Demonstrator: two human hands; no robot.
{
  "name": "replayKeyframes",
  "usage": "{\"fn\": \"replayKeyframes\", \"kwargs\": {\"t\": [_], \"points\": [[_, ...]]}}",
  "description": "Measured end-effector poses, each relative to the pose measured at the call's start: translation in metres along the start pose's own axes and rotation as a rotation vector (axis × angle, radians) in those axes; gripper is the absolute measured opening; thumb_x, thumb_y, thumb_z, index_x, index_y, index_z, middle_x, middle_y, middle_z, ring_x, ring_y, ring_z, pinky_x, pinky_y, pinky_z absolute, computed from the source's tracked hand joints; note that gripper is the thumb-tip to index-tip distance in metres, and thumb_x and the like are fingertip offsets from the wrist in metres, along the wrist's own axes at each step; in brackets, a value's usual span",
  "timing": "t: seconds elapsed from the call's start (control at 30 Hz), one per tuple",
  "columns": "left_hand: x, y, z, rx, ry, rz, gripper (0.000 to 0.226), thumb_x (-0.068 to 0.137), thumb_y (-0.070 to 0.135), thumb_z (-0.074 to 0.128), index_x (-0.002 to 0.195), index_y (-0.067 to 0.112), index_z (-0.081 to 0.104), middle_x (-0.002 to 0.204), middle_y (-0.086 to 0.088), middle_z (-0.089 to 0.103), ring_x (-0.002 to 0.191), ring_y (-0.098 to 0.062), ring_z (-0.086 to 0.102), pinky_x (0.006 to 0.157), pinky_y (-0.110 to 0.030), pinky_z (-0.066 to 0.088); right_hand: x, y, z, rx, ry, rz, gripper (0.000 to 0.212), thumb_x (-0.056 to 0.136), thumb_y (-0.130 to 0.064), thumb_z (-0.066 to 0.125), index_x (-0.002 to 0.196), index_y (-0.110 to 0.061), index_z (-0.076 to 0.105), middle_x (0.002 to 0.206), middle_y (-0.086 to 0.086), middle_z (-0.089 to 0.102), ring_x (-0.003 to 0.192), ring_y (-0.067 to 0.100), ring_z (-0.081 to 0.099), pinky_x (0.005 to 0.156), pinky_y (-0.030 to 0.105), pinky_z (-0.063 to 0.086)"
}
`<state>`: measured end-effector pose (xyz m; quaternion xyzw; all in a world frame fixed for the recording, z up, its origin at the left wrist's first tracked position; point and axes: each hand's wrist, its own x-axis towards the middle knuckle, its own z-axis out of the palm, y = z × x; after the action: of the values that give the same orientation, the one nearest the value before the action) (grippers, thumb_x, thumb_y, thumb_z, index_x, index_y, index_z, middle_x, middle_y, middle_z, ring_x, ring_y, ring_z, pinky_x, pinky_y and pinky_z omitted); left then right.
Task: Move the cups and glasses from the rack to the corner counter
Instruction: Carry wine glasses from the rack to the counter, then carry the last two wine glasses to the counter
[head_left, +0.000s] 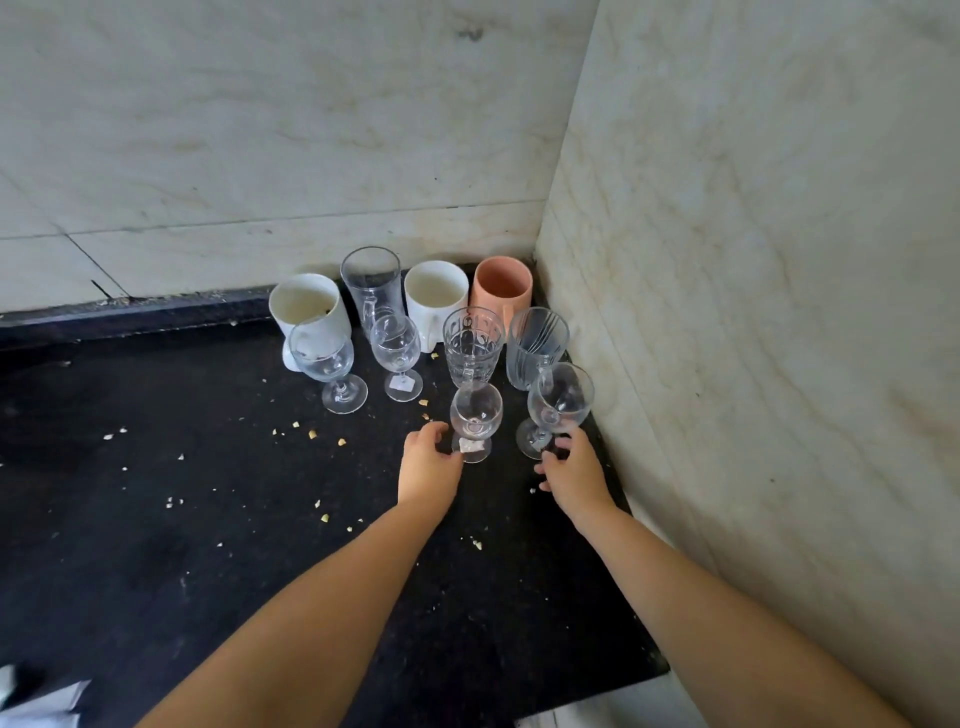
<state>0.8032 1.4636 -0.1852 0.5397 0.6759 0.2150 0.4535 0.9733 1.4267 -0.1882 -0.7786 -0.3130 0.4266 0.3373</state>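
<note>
Both hands reach into the corner of a dark, crumb-speckled surface (156, 493) between pale marble walls. The left hand (428, 467) touches the foot of a small stemmed glass (475, 415); the right hand (574, 470) curls its fingers round the stem of a larger wine glass (560, 400). Behind them stand two more stemmed glasses, three tall tumblers, two white mugs and a pink cup (501, 286), all upright.

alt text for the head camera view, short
Two hands, left hand and right hand, rest at the bases of two stemmed glasses on a dark corner counter, with three mugs and more glasses behind.
</note>
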Motion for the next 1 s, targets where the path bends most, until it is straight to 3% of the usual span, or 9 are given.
{"fn": "replayKeyframes", "kwargs": {"t": [0.1,0.2,0.3,0.4,0.43,0.5,0.57,0.8,1.0], "points": [[-0.008,0.002,-0.016,0.048,0.017,0.001,0.041,0.086,0.009,0.057,0.127,0.010,0.053,0.125,-0.012,0.052,0.091,-0.021,0.058,0.088,-0.033,0.046,-0.019,-0.009,-0.006,-0.060,-0.053,0.162,0.060,0.095,-0.006,0.047,0.149,-0.015,0.022,0.118,0.009,0.053,0.077,0.015,0.059,0.052,0.023,0.049],[-0.016,0.006,-0.034,0.133,0.013,0.045,0.035,0.086,0.012,0.057,0.121,0.009,0.057,0.117,-0.013,0.059,0.102,-0.026,0.058,0.089,-0.032,0.045,-0.041,-0.023,-0.010,-0.229,-0.212,0.270,0.041,0.095,-0.012,0.047,0.135,-0.015,0.039,0.110,0.010,0.057,0.064,0.012,0.054,0.047,0.022,0.043],[-0.029,0.011,-0.053,0.245,-0.023,0.083,0.030,0.087,0.016,0.053,0.116,0.011,0.060,0.116,-0.010,0.062,0.108,-0.027,0.057,0.091,-0.035,0.047,-0.063,-0.039,-0.014,-0.470,-0.252,0.111,0.006,0.094,-0.012,0.047,0.089,-0.012,0.051,0.087,0.009,0.055,0.064,0.019,0.054,0.053,0.026,0.044],[-0.045,0.013,-0.068,0.493,-0.024,0.166,0.026,0.089,0.016,0.043,0.106,0.011,0.061,0.115,-0.012,0.059,0.108,-0.032,0.055,0.090,-0.040,0.046,-0.081,-0.052,-0.013,-0.836,-0.248,-0.142,0.027,0.093,-0.014,0.047,0.066,-0.010,0.047,0.069,0.008,0.050,0.078,0.028,0.055,0.068,0.033,0.045],[-0.053,0.012,-0.073,0.613,-0.021,0.207,0.026,0.090,0.016,0.040,0.106,0.012,0.060,0.115,-0.011,0.058,0.108,-0.032,0.053,0.089,-0.042,0.045,-0.090,-0.056,-0.012,-0.942,-0.235,-0.204,0.025,0.094,-0.016,0.046,0.071,-0.009,0.052,0.076,0.010,0.055,0.084,0.030,0.057,0.070,0.034,0.045],[-0.065,0.012,-0.083,0.794,-0.005,0.288,0.026,0.091,0.018,0.040,0.110,0.014,0.058,0.116,-0.008,0.055,0.112,-0.030,0.050,0.091,-0.042,0.043,-0.100,-0.062,-0.007,-1.096,-0.215,-0.314,0.019,0.095,-0.018,0.046,0.101,-0.006,0.059,0.108,0.013,0.059,0.102,0.033,0.059,0.078,0.036,0.046],[-0.076,0.012,-0.094,0.863,0.018,0.320,0.026,0.093,0.022,0.041,0.112,0.014,0.056,0.118,-0.007,0.054,0.114,-0.029,0.049,0.092,-0.042,0.042,-0.110,-0.068,0.000,-1.205,-0.183,-0.427,0.027,0.094,-0.015,0.045,0.119,-0.008,0.054,0.123,0.012,0.054,0.111,0.033,0.056,0.084,0.040,0.047],[-0.129,0.011,-0.138,0.810,0.213,0.248,0.029,0.092,0.020,0.041,0.116,0.014,0.056,0.123,-0.008,0.055,0.117,-0.029,0.048,0.094,-0.041,0.041,-0.144,-0.095,0.023,-1.340,-0.143,-0.743,0.030,0.092,-0.011,0.050,0.122,-0.009,0.052,0.124,0.012,0.054,0.112,0.034,0.058,0.083,0.042,0.049],[-0.208,-0.035,-0.149,0.745,0.331,0.044,0.026,0.093,0.022,0.042,0.114,0.014,0.055,0.121,-0.008,0.055,0.116,-0.028,0.048,0.091,-0.040,0.042,-0.194,-0.089,0.040,-1.415,-0.264,-0.984,0.029,0.094,-0.014,0.050,0.122,-0.008,0.050,0.124,0.013,0.051,0.115,0.036,0.054,0.081,0.042,0.045]]}}
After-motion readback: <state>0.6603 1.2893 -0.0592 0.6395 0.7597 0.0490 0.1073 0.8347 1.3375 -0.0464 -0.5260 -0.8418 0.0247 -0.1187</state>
